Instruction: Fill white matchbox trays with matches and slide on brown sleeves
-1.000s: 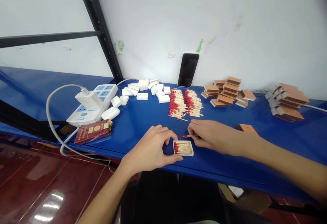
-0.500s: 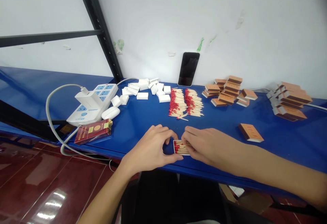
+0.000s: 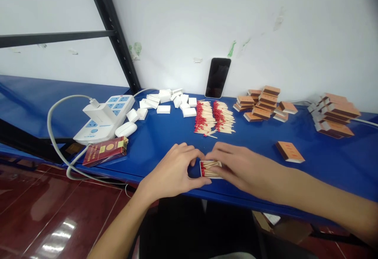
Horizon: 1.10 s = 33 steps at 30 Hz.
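Observation:
A small white matchbox tray full of red-tipped matches lies near the front edge of the blue table. My left hand curls round the tray's left end, thumb and fingers pinching it. My right hand lies over the tray's right part with fingers stretched across the matches, touching them. Farther back, two rows of loose matches lie side by side.
White inner trays are scattered at the back left. Orange matchbox sleeves are piled at the back right, another pile of orange matchbox sleeves sits farther right, and one single sleeve lies alone. A power strip, a white case, a red packet and a phone leaning on the wall are also there.
My right hand carried a single match from beside the tray onto it and now rests flat over the matches. My left hand stayed on the tray's left end.

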Available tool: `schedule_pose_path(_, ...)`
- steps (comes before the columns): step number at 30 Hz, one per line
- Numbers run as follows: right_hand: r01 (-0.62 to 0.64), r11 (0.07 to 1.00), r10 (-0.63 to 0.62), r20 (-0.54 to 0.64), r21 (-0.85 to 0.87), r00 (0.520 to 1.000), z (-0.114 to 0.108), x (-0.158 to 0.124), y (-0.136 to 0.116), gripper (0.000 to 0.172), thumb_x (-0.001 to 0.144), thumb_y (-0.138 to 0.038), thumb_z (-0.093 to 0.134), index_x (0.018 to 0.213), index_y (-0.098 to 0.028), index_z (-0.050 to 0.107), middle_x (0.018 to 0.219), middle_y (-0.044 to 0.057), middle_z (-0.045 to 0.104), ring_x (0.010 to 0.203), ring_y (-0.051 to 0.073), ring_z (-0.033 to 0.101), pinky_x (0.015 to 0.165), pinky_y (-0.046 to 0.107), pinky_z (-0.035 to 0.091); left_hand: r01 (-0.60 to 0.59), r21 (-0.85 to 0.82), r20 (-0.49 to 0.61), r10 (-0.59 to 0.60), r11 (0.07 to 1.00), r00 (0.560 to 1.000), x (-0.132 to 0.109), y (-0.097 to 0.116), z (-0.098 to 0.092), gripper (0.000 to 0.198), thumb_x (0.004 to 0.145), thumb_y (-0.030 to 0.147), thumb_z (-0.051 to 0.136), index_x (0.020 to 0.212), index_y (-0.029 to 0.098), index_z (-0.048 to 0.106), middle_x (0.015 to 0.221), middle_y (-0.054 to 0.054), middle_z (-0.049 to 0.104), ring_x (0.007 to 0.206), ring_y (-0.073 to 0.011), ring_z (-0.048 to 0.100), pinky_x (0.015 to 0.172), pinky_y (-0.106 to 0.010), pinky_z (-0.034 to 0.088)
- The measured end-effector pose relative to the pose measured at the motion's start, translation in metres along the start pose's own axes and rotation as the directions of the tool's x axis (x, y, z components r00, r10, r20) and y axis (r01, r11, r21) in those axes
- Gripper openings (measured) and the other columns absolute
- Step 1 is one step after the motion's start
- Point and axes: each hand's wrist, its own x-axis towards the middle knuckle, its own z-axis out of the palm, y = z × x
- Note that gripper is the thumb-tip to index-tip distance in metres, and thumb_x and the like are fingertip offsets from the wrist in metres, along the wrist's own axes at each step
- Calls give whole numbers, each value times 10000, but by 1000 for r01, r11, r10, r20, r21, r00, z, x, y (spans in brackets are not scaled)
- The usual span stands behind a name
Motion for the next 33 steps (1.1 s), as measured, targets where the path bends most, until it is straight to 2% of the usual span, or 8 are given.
schedule_pose_path(3,-70,986,50,-129,-152,990,-5,7,23,224,1002,-212,430,1104,-163,623,1027,103,633,849,215,637,730,351,509,7,6,9,-7,1000,1000,0,0,0,378,808,528,740,1006,231,613,825,19,537,868,-206,519,824,-340,370)
schedule_pose_path(6,-135,953,117,-83,-272,990,-2,18,52,235,995,-217,435,1087,-134,636,1058,136,618,867,240,637,742,371,502,17,3,11,-17,1000,1000,0,1,-1,372,807,524,740,1000,230,619,811,21,531,852,-202,525,844,-347,373)
schedule_pose_path(10,-150,954,144,-40,-260,989,7,26,71,241,1009,-220,396,976,-146,624,983,119,629,866,227,621,751,343,478,16,-24,17,-15,1000,1000,0,4,-3,362,826,542,713,991,232,627,802,20,539,854,-199,534,878,-350,382)
schedule_pose_path(15,-116,974,124,29,-193,992,-3,13,59,185,989,-233,404,892,-188,554,895,75,619,719,192,565,649,322,433,16,-23,4,-16,1000,1000,0,3,-3,347,851,544,684,991,231,631,796,17,540,854,-201,535,864,-346,392)
schedule_pose_path(19,-102,994,96,136,39,986,-16,-3,32,168,997,-284,426,885,-225,536,876,20,621,740,166,569,671,296,438,2,-11,-6,-2,1000,1000,0,1,-1,366,830,535,713,1004,227,623,800,20,541,852,-200,536,866,-347,388)
schedule_pose_path(22,-101,993,89,182,56,979,-13,-8,14,210,1006,-310,409,879,-225,553,883,24,621,736,174,576,666,313,433,0,7,-13,0,1000,1000,0,1,-1,377,810,522,740,1015,228,622,813,21,549,844,-195,534,838,-332,394)
schedule_pose_path(26,-48,995,58,128,-84,990,-1,-5,6,264,1010,-287,372,853,-208,568,856,44,606,699,190,549,746,378,425,4,19,-11,-4,1000,1000,0,1,-1,377,804,519,746,1007,227,622,824,18,560,841,-193,534,820,-327,402)
schedule_pose_path(33,-83,994,78,64,76,995,-12,8,24,181,1002,-271,416,954,-214,582,937,49,640,819,186,595,736,328,459,1,20,-3,-1,1000,1000,-1,0,0,376,808,508,747,1032,235,617,830,16,558,868,-205,546,838,-349,413)
